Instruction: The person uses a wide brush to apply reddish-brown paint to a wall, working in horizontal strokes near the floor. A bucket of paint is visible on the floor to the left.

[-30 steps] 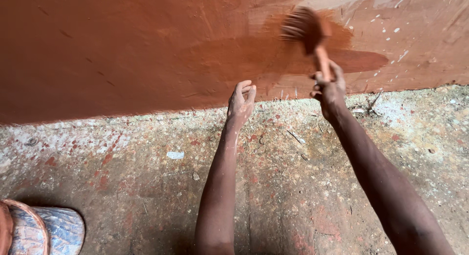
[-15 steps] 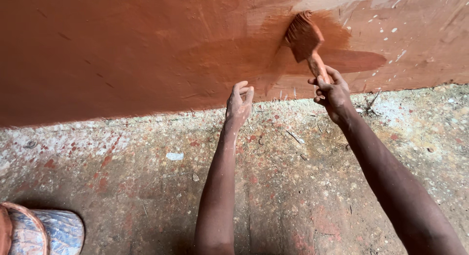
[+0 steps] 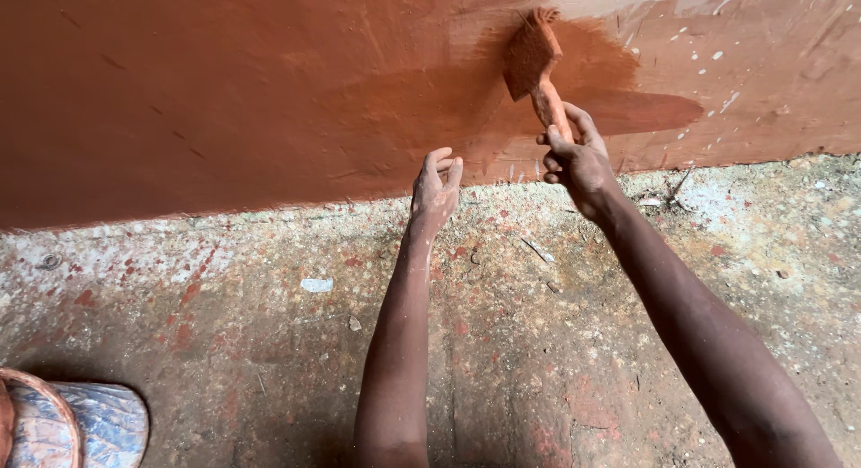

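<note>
Setting: rough concrete floor (image 3: 269,342), speckled with red and white paint, meeting a low wall (image 3: 179,91) coated in reddish-brown paint
Wall, right portion: paler, with white flecks and a darker wet patch (image 3: 628,109) around the bristles
Paintbrush (image 3: 535,65): paint-soaked head pressed flat to the wall, handle angled down toward the person
Right hand (image 3: 578,159): grip clenched around the paintbrush handle, thumb laid along its near side
Left hand (image 3: 437,195): holds nothing, fingers loosely curled, fingertips at the foot of the wall just above the floor line
Lower left corner: edge of a blue-grey bucket-like container (image 3: 76,428) with a reddish rim, well apart from both hands
Technique note (judgement): even coverage likely calls for steady pressure on the bristles, strokes overlapping the wet patch outward into the paler area, and a light touch near the floor line to limit drips onto the concrete
</note>
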